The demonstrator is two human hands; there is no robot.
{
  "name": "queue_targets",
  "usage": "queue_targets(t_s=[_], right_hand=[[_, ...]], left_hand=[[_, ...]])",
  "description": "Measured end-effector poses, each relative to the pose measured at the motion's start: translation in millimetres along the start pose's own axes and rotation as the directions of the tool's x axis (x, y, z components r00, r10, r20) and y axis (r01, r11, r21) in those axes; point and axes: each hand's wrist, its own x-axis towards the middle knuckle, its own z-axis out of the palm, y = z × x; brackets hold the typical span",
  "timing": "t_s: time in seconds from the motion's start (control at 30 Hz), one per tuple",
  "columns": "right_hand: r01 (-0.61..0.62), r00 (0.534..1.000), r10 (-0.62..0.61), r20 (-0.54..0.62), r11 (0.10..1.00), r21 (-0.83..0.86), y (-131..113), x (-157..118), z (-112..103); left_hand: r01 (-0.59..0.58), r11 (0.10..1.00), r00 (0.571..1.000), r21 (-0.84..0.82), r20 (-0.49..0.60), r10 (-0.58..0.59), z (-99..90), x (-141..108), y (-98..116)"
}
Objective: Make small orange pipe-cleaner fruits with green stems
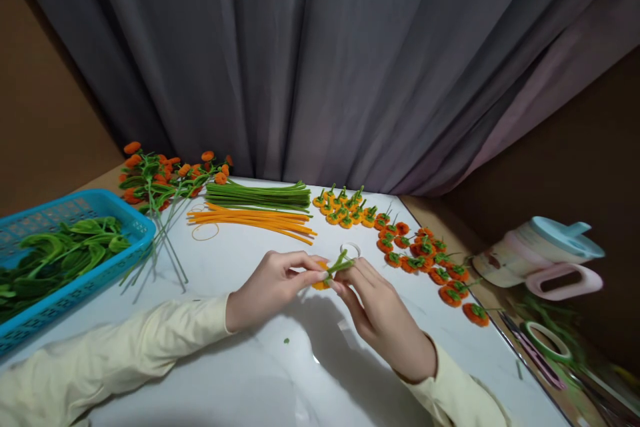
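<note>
"Trouble, if it comes, would start where?"

"At the contact, I'd say. The left hand (pixel 267 287) has thumb and finger closed in a pinch on a yellow-orange flower head (pixel 321 285), held between the hands over the middle of the white table (pixel 240 373). The right hand (pixel 383 313) comes in from the right, fingers drawn together on a green strip (pixel 341 263) that meets the flower and slants up, away from it."

"Are both grips firm?"

"I can't tell; the fingers cover the contact. If the left pinch is too hard, the fuzzy head could flatten. If the right one is loose, the strip could slip or end up off-centre."

"And around them?"

"A white ring (pixel 359 249) lies just beyond the right hand. A careless knuckle could push it into the finished-looking yellow flower heads (pixel 345 213) farther back."

"What about the right side?"

"Orange-red flower heads (pixel 423 248) trail towards the table's right edge. A wide swing of the right forearm might tip the nearest one off."

"And the left?"

"Long bare stems (pixel 173 250) spread beside the blue basket (pixel 143 230). The left sleeve (pixel 165 337) could snag them if that arm reached far."
</note>
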Motion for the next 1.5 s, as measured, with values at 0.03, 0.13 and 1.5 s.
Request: queue_targets(t_s=[0.03,0.13,1.5], right_hand=[[-0.035,0.999,0.033,0.028,0.997,0.071,-0.8,-0.1,2.2],[-0.067,0.997,0.06,0.051,0.988,0.14,-1.9,-1.2,9.2],[-0.295,0.952,0.241,0.189,0.887,0.355,4.3,4.8,-7.4]], left_hand=[[-0.132,0.984,0.99,0.116,-0.031,0.137,1.1,-2.0,-3.4],[-0.515,0.73,0.828,0.449,0.04,0.559,2.5,-6.2,-13.1],[0.516,0.819,0.846,-0.253,0.298,-0.441,-2.4,4.3,5.0]])
